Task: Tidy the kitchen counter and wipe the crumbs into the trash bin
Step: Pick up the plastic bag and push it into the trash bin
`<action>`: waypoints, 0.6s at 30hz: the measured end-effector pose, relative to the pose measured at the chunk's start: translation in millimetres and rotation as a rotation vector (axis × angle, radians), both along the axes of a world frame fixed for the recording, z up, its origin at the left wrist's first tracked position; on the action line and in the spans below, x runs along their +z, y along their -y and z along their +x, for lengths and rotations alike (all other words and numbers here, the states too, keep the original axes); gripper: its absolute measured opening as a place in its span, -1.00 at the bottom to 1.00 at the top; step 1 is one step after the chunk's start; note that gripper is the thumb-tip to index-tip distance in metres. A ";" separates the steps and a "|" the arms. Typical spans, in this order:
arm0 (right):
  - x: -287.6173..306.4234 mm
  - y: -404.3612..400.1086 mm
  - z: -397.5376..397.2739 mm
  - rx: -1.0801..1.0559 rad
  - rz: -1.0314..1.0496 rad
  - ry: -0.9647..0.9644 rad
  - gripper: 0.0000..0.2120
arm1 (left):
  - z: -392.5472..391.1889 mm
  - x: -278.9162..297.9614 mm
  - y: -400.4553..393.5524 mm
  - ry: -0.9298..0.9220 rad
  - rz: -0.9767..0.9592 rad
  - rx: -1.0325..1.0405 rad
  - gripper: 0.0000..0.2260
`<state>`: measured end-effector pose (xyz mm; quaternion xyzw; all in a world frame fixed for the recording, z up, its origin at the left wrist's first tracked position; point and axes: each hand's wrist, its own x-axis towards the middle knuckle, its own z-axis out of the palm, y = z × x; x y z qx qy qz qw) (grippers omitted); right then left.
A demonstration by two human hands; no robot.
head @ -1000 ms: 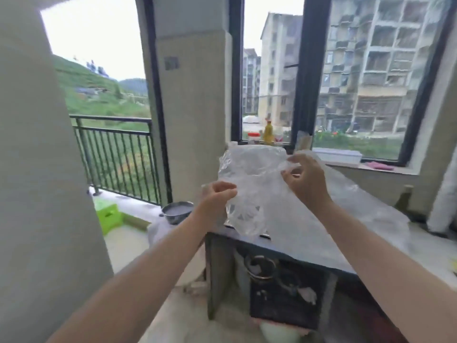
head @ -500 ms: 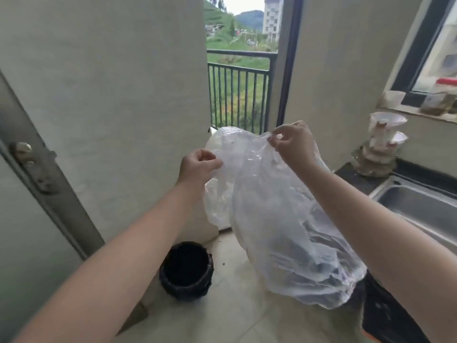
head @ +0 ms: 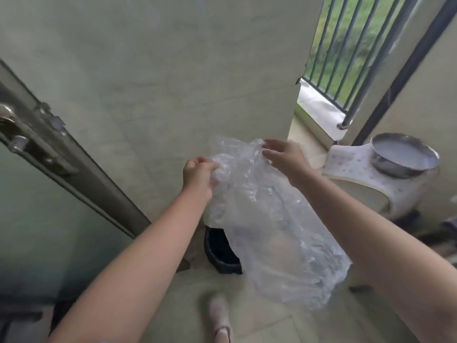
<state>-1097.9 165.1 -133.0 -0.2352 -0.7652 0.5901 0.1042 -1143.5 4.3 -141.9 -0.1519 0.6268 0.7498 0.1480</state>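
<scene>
Two hands in view: left hand [head: 199, 173] and right hand [head: 284, 158], with one clear plastic bag [head: 269, 226] between them. One black trash bin [head: 218, 251] on the floor, one metal bowl [head: 404, 154] on one white stool [head: 376, 179]. One door handle [head: 10, 120], one railing [head: 346, 50], one shoe [head: 220, 315].

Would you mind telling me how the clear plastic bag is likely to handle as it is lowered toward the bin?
The clear plastic bag looks floppy: it crumples and sags below both hands. Probably very light, since pinches by the left hand and right hand carry it.
</scene>
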 end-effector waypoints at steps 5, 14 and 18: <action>-74.7 9.7 -64.5 0.057 -0.187 0.108 -0.47 | -72.1 -74.2 -3.3 0.185 -0.018 0.039 -0.69; -226.7 0.7 -134.9 -0.119 -0.549 0.024 -0.27 | -132.5 -212.2 -26.1 0.305 0.022 0.443 -0.52; -285.9 -9.8 -147.5 -0.257 -0.585 -0.074 -0.21 | -130.9 -264.5 -27.5 0.203 -0.120 0.336 -0.49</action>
